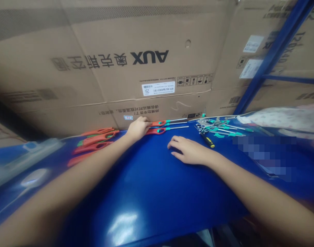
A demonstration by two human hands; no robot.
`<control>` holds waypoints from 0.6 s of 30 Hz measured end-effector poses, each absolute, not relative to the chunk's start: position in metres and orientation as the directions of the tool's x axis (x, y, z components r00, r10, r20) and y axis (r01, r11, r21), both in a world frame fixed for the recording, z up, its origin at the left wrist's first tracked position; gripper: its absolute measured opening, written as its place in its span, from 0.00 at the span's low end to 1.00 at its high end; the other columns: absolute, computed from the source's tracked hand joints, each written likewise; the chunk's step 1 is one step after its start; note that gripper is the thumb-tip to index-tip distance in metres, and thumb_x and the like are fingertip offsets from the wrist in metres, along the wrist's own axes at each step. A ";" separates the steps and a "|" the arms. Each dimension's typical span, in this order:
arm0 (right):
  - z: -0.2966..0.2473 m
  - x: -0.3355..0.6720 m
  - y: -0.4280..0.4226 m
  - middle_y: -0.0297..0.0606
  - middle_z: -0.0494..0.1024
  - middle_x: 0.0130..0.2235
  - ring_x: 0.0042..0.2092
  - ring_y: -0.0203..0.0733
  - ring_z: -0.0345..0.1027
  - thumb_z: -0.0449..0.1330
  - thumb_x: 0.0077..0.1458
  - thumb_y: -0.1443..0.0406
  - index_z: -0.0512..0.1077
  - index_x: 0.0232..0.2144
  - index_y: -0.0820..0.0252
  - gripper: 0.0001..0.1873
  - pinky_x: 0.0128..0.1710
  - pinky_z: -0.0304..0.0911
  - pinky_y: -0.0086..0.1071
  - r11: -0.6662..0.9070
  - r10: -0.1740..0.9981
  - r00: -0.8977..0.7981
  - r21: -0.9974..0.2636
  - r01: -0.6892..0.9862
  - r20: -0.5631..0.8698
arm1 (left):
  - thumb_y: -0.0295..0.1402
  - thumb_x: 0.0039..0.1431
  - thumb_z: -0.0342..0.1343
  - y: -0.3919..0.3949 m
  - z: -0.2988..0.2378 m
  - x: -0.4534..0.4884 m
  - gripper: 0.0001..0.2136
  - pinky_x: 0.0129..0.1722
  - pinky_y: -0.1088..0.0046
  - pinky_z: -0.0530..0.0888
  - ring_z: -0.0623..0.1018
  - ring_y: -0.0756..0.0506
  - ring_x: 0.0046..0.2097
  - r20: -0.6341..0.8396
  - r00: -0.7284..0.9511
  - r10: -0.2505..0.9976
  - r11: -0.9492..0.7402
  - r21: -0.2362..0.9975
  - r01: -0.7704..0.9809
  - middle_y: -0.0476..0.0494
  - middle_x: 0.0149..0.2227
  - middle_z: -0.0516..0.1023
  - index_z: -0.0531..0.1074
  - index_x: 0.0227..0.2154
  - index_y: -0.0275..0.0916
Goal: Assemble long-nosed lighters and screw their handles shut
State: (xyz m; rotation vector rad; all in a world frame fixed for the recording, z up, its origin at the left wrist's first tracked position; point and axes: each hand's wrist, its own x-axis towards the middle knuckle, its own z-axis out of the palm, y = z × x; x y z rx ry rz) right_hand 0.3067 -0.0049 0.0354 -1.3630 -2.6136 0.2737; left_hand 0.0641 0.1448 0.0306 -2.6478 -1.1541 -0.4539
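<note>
My left hand [137,128] reaches to the far edge of the blue table [152,192]. Its fingers curl against the orange handles of two screwdrivers [159,126] with green collars and steel shafts pointing right. My right hand [189,150] lies flat, palm down, on the table with fingers spread and nothing in it. Just beyond its fingertips lies a black and yellow screwdriver [207,140].
A pile of orange-handled tools [95,140] lies at the left. Several green-handled screwdrivers [219,127] lie at the right. Large cardboard boxes [136,68] wall off the back. A blue rack post [272,55] and a white cloth [283,118] are at the right.
</note>
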 end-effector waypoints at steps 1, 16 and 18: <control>0.035 0.307 -0.005 0.45 0.71 0.51 0.49 0.50 0.68 0.54 0.64 0.63 0.71 0.49 0.57 0.13 0.48 0.66 0.44 0.563 0.823 -0.564 -0.245 0.789 0.074 | 0.29 0.66 0.49 0.144 0.032 0.066 0.14 0.50 0.61 0.74 0.73 0.38 0.52 0.363 0.646 0.672 -0.667 -0.082 0.740 0.37 0.48 0.77 0.79 0.45 0.39; 0.037 0.306 -0.006 0.45 0.71 0.51 0.49 0.51 0.68 0.55 0.64 0.63 0.71 0.49 0.57 0.13 0.50 0.65 0.46 0.558 0.825 -0.561 -0.245 0.793 0.061 | 0.40 0.71 0.46 0.127 0.008 0.115 0.19 0.61 0.56 0.64 0.64 0.37 0.65 0.284 0.829 0.482 -0.835 -0.136 0.533 0.38 0.66 0.64 0.69 0.60 0.42; 0.037 0.306 -0.006 0.45 0.71 0.51 0.50 0.51 0.68 0.55 0.64 0.63 0.71 0.49 0.57 0.13 0.51 0.65 0.46 0.558 0.825 -0.561 -0.241 0.794 0.060 | 0.38 0.71 0.45 0.127 0.006 0.120 0.19 0.61 0.56 0.64 0.65 0.36 0.64 0.282 0.825 0.489 -0.830 -0.139 0.540 0.38 0.64 0.67 0.69 0.60 0.41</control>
